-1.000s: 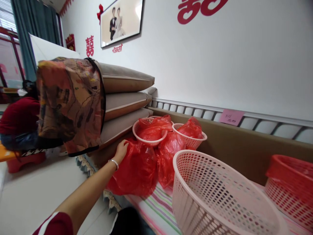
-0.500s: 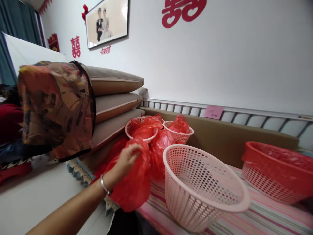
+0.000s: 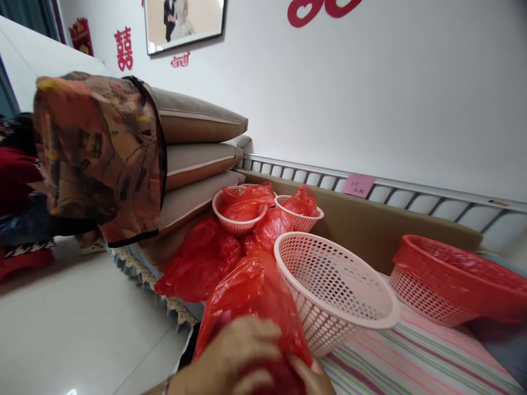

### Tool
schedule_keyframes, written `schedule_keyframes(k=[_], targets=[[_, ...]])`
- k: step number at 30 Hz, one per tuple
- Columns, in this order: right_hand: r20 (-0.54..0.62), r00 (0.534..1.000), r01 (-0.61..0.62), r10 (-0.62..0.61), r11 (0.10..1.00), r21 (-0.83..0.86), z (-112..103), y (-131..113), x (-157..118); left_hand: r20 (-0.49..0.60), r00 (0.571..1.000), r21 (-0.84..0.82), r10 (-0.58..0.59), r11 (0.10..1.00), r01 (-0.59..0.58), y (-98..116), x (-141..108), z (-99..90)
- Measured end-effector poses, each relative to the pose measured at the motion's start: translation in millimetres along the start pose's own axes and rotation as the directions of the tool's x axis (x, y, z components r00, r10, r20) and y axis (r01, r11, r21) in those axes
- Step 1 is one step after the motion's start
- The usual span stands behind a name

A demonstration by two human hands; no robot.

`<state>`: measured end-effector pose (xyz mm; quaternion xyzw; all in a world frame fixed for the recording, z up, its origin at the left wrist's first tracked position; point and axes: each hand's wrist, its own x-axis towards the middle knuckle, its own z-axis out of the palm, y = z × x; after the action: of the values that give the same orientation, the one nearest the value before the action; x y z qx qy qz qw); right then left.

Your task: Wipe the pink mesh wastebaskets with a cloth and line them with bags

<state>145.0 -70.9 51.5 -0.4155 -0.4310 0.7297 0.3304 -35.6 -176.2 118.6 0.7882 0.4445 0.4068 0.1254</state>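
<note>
A red plastic bag (image 3: 255,285) stands at the bottom centre, beside the pink basket (image 3: 337,285). My left hand (image 3: 234,356) is over the bag's lower part with bent fingers, blurred by motion, and grips its plastic. On the bag's right side, at the bottom edge, my right hand (image 3: 310,378) holds it too; only its thumb and part of the hand show. Another red bag (image 3: 206,258) lies on the left. Behind, red bags fill a small basket (image 3: 240,222) and a second small basket (image 3: 302,219).
Stacked cushions (image 3: 197,120) with a patterned cloth (image 3: 99,159) rise at the left. A basket (image 3: 432,296) lined with red plastic stands on the striped cover (image 3: 411,356) at the right. A person (image 3: 16,175) sits at the far left.
My left hand has moved down and towards me with the red bag. My right hand has come into view at the bag. The view has tilted down.
</note>
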Motion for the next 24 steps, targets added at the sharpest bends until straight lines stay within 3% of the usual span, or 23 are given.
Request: schedule_keyframes(k=[1, 2, 3, 4, 5, 6, 7, 9, 11, 13, 16, 20, 21, 24], targets=[[0.011, 1.000, 0.008, -0.008, 1.000, -0.016, -2.1, -4.8, -2.9, -0.262, 0.953, -0.007, -0.153, 0.988, 0.157, -4.7, -5.8, -17.7], [0.018, 1.000, 0.022, -0.021, 0.999, -0.046, -4.0, -10.6, -6.3, -0.475, 0.822, -0.082, -0.313, 0.946, 0.313, -12.6, -12.6, -33.6], [0.031, 0.999, 0.036, -0.033, 0.996, -0.087, -5.3, -16.9, -9.8, -0.560, 0.694, -0.186, -0.453, 0.885, 0.427, -23.1, -20.5, -46.1], [0.045, 0.998, 0.052, -0.047, 0.991, -0.124, -5.6, -23.3, -13.4, -0.545, 0.609, -0.310, -0.577, 0.813, 0.493, -35.2, -29.3, -53.8], [0.062, 0.996, 0.071, -0.062, 0.985, -0.158, -5.0, -29.3, -17.0, -0.444, 0.566, -0.453, -0.695, 0.719, 0.527, -47.3, -38.7, -56.6], [0.072, 0.994, 0.092, -0.079, 0.977, -0.191, -3.6, -34.7, -20.3, -0.284, 0.561, -0.588, -0.777, 0.604, 0.538, -57.9, -48.2, -54.6], [0.080, 0.992, 0.116, -0.101, 0.967, -0.229, -1.7, -39.5, -23.3, -0.069, 0.595, -0.709, -0.801, 0.459, 0.536, -65.9, -57.0, -48.6], [0.069, 0.987, 0.157, -0.143, 0.938, -0.309, 2.6, -47.6, -28.0, 0.190, 0.720, -0.852, -0.667, 0.253, 0.459, -71.5, -70.1, -30.5], [0.050, 0.983, 0.185, -0.179, 0.914, -0.362, 5.8, -55.3, -31.2, 0.277, 0.810, -0.904, -0.517, 0.144, 0.402, -65.0, -75.3, -14.3], [0.063, 0.977, 0.211, -0.203, 0.892, -0.399, 6.9, -64.9, -34.1, 0.309, 0.832, -0.907, -0.460, 0.120, 0.403, -53.3, -74.1, -9.1], [0.099, 0.958, 0.280, -0.269, 0.800, -0.530, 4.9, -83.9, -41.4, 0.239, 0.804, -0.933, -0.544, 0.099, 0.345, -40.9, -70.7, -27.9], [0.097, 0.923, 0.342, -0.373, 0.679, -0.649, -3.4, -108.5, -56.7, 0.043, 0.619, -0.984, -0.784, 0.075, 0.164, -32.5, -71.7, -82.9], [0.076, 0.909, 0.355, -0.409, 0.668, -0.654, -6.2, -113.5, -60.8, 0.006, 0.595, -0.985, -0.803, 0.098, 0.143, -28.5, -70.5, -97.3], [-0.014, 0.881, 0.365, -0.472, 0.699, -0.614, -13.0, -130.5, -73.3, -0.095, 0.597, -0.978, -0.797, 0.187, 0.094, -7.6, -54.8, -134.6]])
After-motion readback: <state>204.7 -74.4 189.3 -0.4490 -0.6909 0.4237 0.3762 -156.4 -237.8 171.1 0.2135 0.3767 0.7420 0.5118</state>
